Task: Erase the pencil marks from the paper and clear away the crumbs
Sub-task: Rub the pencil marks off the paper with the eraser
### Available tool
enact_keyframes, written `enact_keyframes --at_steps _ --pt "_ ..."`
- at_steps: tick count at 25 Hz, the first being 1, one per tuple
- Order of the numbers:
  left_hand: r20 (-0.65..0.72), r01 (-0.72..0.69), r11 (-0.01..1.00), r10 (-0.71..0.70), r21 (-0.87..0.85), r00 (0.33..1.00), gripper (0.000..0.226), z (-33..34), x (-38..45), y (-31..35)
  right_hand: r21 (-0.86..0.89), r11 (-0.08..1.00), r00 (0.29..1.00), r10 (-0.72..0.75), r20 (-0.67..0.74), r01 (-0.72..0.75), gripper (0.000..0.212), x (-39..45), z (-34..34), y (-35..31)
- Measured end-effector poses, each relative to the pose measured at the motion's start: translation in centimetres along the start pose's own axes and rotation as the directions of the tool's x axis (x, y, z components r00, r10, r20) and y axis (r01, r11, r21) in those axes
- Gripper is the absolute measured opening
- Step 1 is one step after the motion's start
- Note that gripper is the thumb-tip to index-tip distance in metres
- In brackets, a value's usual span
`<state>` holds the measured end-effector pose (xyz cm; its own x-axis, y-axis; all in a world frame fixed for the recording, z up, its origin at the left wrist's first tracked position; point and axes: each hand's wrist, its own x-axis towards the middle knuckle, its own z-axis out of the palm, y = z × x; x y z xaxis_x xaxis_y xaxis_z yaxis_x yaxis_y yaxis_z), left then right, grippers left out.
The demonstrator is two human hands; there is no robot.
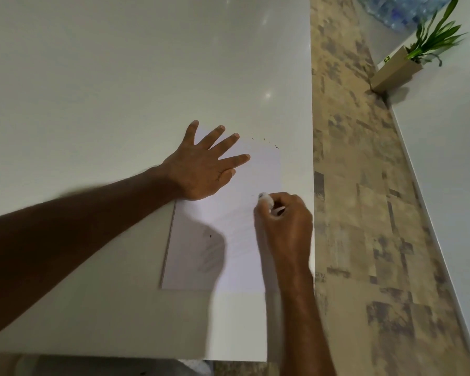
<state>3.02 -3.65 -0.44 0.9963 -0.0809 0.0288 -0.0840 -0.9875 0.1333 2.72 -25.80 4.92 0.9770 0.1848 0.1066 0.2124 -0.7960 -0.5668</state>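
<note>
A white sheet of paper (236,248) lies near the right edge of the white table (106,85). My left hand (204,166) presses flat on the sheet's upper left part, fingers spread. My right hand (284,226) grips a small white eraser (266,199) and holds its tip on the paper's right side. Faint pencil lines show on the sheet below the eraser. Dark eraser crumbs (266,141) lie scattered just past the paper's top right corner, and one speck (210,236) sits on the lower left of the sheet.
The table's right edge (313,158) runs just beside my right hand, with patterned floor (364,213) beyond it. A potted green plant (418,50) stands on the floor by the white wall at the upper right. The table's near edge is at the bottom.
</note>
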Motion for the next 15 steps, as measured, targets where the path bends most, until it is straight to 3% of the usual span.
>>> enact_keyframes --at_steps 2,4,6,9,11,15 --pt "-0.003 0.004 1.000 -0.004 -0.001 1.000 0.054 0.0 0.0 0.0 -0.051 0.999 0.999 0.017 -0.031 -0.018 0.019 -0.3 0.1 -0.7" --pt "-0.015 0.007 1.000 -0.007 0.017 1.000 0.055 0.0 -0.2 0.0 -0.049 0.990 0.982 -0.125 0.144 0.134 0.015 -4.5 2.3 -2.7" --pt "-0.010 0.003 1.000 -0.003 0.013 1.000 0.055 -0.1 -0.2 0.1 0.019 0.975 0.954 -0.220 0.206 0.221 0.012 -5.6 2.7 -2.6" --pt "0.011 0.007 1.000 -0.007 -0.001 1.000 0.056 -0.4 -0.2 0.0 0.007 1.000 1.000 0.025 0.011 -0.025 0.017 0.2 0.7 -0.6" --pt "0.011 0.011 1.000 -0.011 -0.010 1.000 0.057 -0.4 -0.2 0.1 -0.034 0.997 0.996 0.065 -0.061 -0.067 0.018 0.7 0.0 -0.8" --pt "0.002 0.007 1.000 -0.007 -0.001 1.000 0.056 -0.1 -0.2 0.0 -0.017 0.988 0.961 -0.146 0.235 0.154 0.008 -5.5 1.9 -2.0"
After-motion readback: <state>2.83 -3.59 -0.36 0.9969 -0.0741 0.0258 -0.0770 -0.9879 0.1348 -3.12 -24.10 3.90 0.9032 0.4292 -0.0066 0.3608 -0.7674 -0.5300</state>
